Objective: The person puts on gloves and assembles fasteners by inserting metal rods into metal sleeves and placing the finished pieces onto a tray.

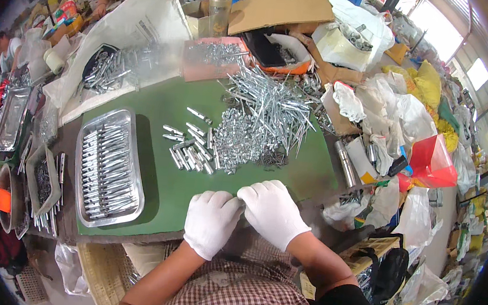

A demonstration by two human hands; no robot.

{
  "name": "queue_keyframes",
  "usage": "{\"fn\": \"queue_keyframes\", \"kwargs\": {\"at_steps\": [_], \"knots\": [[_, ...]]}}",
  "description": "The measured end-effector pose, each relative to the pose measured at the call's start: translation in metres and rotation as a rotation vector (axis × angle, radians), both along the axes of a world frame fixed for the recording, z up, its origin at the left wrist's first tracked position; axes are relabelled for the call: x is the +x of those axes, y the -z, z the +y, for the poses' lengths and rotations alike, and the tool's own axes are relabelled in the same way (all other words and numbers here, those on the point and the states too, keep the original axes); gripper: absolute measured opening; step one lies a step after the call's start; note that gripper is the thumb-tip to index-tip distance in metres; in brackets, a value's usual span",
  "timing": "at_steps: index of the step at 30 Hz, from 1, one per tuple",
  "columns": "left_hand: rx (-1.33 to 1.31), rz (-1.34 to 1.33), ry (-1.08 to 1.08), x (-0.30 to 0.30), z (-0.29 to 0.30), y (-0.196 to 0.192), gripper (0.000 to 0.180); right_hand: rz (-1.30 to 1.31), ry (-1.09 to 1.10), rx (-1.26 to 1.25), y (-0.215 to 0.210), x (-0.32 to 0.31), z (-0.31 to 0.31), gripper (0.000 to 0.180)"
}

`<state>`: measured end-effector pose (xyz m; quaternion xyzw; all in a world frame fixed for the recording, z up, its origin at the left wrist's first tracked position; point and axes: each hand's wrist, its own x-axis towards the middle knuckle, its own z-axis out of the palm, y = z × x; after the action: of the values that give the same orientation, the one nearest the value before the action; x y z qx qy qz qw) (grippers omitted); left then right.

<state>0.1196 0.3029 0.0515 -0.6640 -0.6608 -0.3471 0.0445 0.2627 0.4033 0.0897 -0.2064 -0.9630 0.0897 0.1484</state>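
- Left hand (212,222): white-gloved, at the near edge of the green bench (163,209); fingers curled inward.
- Right hand (271,210): white-gloved, just beside the left, fingertips meeting or nearly so.
- Grip: fingers of both hands drawn together; whether a part is pinched between them cannot be told, the gloves covering it.
- Loose metal rods (202,150): lying on the bench beyond the hands and slightly left; left hand nearer. Long axes mostly slant from far left to near right; two lie closer to crosswise.
- Small metal parts (236,146): heaped straight ahead of the meeting fingertips, just right of the rods.
- Long metal pins (274,100): piled farther out, in mixed directions.
- Metal tray (136,163): left of the left hand, well apart, filled with rods lying roughly crosswise.
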Motion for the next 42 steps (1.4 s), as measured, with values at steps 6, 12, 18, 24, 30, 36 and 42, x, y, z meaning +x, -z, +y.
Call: {"fn": "queue_keyframes", "kwargs": {"at_steps": [6,12,18,24,30,36,42], "knots": [[-0.043,-0.004,0.018,-0.004,-0.004,-0.004,0.013,-0.002,-0.017,-0.053,-0.003,0.003,-0.001,0.012],[-0.103,-0.011,0.045,-0.007,-0.006,0.004,0.013,0.042,0.007,-0.102,-0.001,-0.001,0.0,0.016],[-0.062,-0.026,0.053,-0.004,-0.007,0.007,0.013,0.029,0.003,-0.055,-0.002,0.005,0.003,0.017],[-0.074,-0.005,0.027,-0.003,-0.009,0.016,0.014,0.051,-0.032,-0.038,-0.003,0.001,-0.002,0.014],[-0.108,0.011,0.023,0.001,-0.01,0.018,0.015,0.077,-0.05,-0.021,-0.003,0.002,-0.001,0.02],[-0.153,0.002,0.041,0.0,-0.012,0.013,0.014,-0.065,-0.062,-0.082,-0.016,0.006,-0.001,0.025],[-0.138,-0.009,0.026,0.002,-0.012,0.014,0.013,-0.022,-0.093,-0.032,-0.016,0.006,-0.001,0.022]]}}
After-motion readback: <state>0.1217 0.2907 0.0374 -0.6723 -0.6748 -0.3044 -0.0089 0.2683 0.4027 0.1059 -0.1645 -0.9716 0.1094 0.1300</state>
